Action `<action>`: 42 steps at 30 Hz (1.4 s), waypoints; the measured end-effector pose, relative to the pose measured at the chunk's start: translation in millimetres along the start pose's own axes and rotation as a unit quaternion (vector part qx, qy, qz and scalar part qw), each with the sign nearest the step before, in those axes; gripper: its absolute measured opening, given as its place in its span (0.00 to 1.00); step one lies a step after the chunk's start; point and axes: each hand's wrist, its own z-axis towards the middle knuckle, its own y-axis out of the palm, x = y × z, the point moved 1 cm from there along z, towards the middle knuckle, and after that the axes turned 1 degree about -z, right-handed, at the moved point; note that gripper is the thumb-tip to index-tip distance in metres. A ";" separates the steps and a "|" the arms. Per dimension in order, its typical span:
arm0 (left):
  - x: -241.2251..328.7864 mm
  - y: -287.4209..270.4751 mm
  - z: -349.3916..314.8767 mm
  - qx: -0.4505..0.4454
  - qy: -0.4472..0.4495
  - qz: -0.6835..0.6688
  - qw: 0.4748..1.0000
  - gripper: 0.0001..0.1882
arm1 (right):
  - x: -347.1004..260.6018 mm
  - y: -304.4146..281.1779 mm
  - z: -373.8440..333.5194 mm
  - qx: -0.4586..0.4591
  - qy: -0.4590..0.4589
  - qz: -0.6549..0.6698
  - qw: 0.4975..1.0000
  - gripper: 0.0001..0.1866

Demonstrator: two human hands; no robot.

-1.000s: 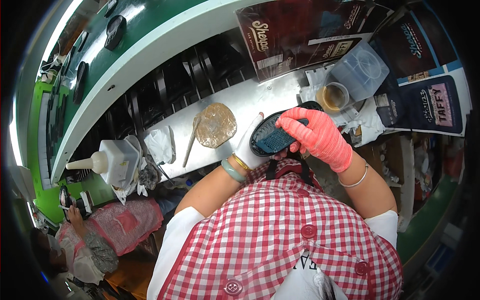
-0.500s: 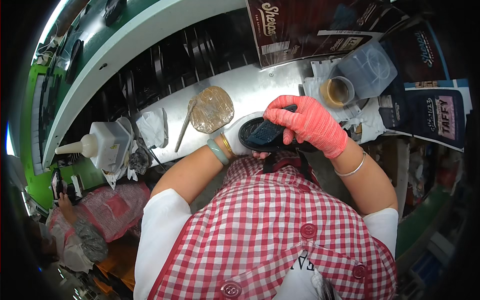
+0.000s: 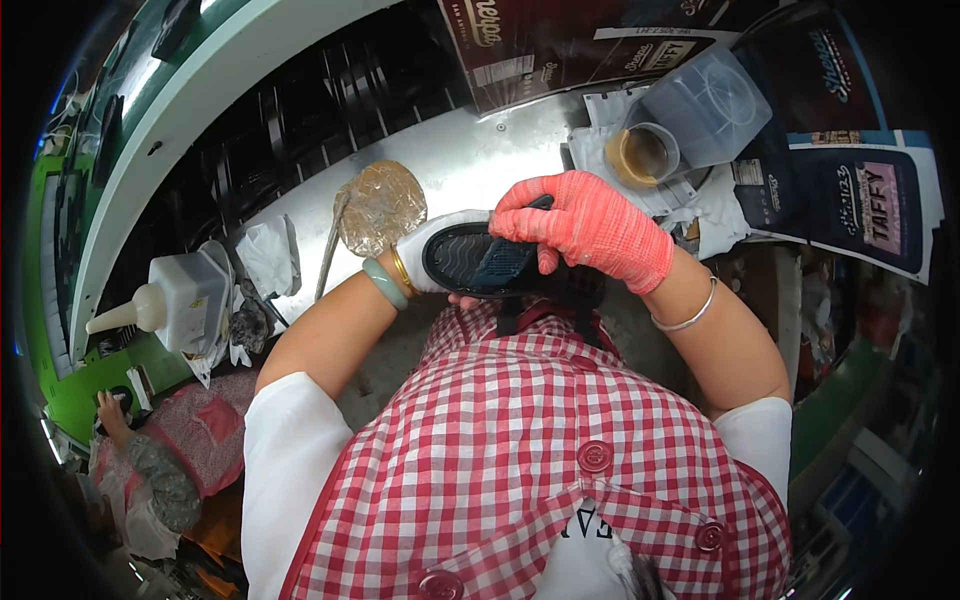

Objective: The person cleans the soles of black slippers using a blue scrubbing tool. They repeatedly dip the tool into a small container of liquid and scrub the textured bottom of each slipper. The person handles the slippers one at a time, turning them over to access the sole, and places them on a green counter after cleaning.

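Note:
A black slide sandal (image 3: 452, 258) with a wavy-ridged footbed is held in front of my apron, its footbed facing up. My left hand (image 3: 416, 250), in a white glove, grips it from beneath at its left end, fingertips showing under the near edge. My right hand (image 3: 600, 228), in a coral knit glove, is closed with thumb and fingers pinching the upper edge of a dark textured flap (image 3: 507, 262) that stands over the footbed. Whether this flap is the sandal's strap I cannot tell. The sandal's right end is partly hidden below my right hand.
Behind the hands runs a metal bench (image 3: 470, 150) with a brown wrapped lump (image 3: 382, 210) and a stick. A white squeeze bottle (image 3: 190, 300) stands left; a cup (image 3: 642, 155) and clear plastic container (image 3: 705, 105) lie right, near printed boxes (image 3: 590, 40). A co-worker's arm (image 3: 165, 480) is far left.
The whole view has shifted, so the bench things sit further left. The sandal has turned so more of its footbed shows. Both hands keep their hold.

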 end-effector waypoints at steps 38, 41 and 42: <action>-7.9 -6.6 11.7 -0.040 -0.042 -0.160 0.985 0.34 | 24.4 4.0 -38.0 0.038 -0.357 -0.168 0.918 0.12; -6.2 -6.1 1.2 0.007 -0.040 -0.191 0.981 0.33 | 19.8 -0.5 -49.5 0.041 -0.370 -0.269 0.888 0.13; -6.8 -7.2 -2.5 0.020 -0.039 -0.194 0.980 0.33 | 14.8 -2.1 -56.7 0.044 -0.364 -0.279 0.887 0.13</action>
